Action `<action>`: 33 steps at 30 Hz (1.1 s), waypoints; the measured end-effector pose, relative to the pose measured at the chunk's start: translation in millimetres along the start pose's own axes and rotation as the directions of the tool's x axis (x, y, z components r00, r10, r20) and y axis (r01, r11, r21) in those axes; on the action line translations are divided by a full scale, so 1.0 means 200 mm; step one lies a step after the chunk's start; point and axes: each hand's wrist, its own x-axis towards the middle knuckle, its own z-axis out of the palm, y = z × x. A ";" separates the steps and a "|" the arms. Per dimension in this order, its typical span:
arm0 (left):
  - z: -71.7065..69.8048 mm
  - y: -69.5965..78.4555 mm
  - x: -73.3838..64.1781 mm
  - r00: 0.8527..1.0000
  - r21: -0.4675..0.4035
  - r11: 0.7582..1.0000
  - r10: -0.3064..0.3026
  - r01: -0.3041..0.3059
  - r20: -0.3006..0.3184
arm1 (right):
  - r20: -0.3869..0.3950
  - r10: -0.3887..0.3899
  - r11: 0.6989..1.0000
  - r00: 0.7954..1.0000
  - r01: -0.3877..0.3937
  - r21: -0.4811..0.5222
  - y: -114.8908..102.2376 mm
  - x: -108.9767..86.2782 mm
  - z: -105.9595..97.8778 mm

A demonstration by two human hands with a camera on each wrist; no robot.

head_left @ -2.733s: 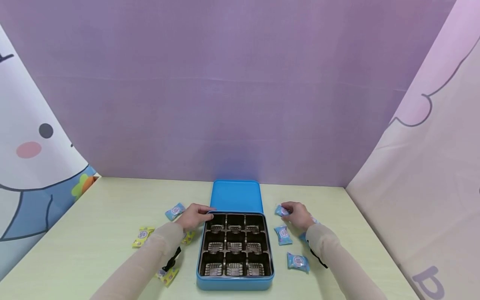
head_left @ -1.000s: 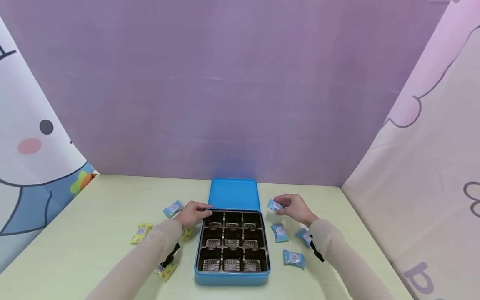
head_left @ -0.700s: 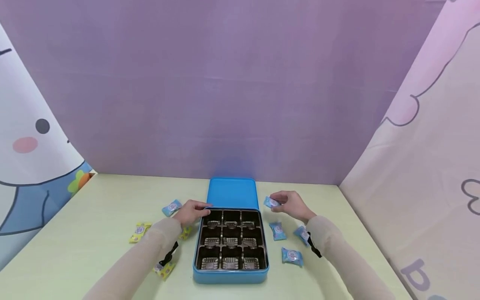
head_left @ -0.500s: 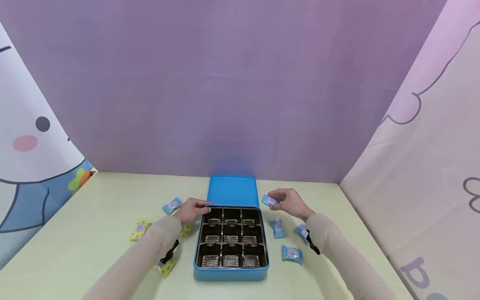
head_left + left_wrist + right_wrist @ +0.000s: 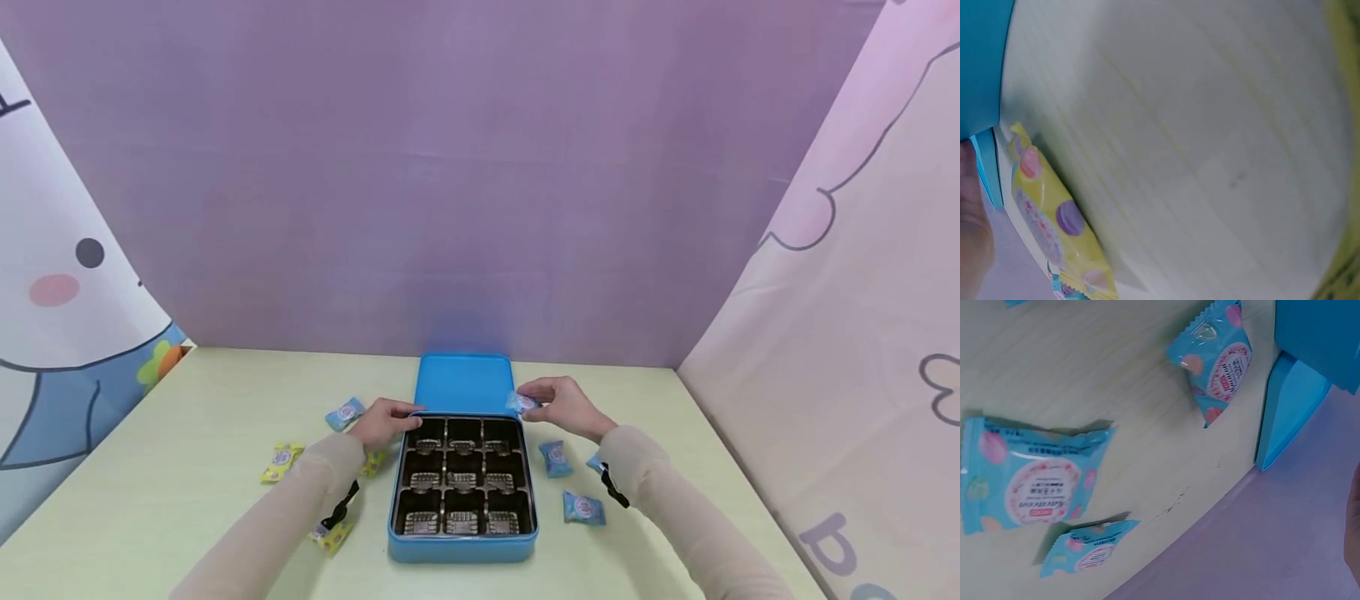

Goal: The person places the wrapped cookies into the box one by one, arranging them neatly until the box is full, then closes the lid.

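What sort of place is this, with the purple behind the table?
Probably a small booth set up indoors: a pale table in front of a plain purple backdrop, with a cartoon-printed sheet at the left. The room beyond doesn't show.

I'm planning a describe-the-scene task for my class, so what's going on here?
A person's left hand holds the far left corner of a blue tin, its open lid behind. The right hand pinches a packet near the far right corner. Other blue packets and yellow packets lie around the tin. Every packet in view is outside the nine-compartment tray.
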 end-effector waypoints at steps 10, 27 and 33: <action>0.00 0.01 -0.01 1.000 0.008 1.000 -0.002 0.002 -0.012 | 0.023 0.007 1.000 1.000 -0.007 0.006 -0.05 0.02 0.04; 0.00 0.00 -0.01 1.000 -0.001 1.000 0.005 -0.005 -0.006 | 0.071 -0.029 0.999 0.997 0.030 -0.014 -0.11 0.08 0.13; 0.00 0.02 -0.02 1.000 -0.004 1.000 0.010 -0.010 -0.003 | 0.080 -0.064 0.997 0.995 0.068 -0.043 -0.14 0.09 0.16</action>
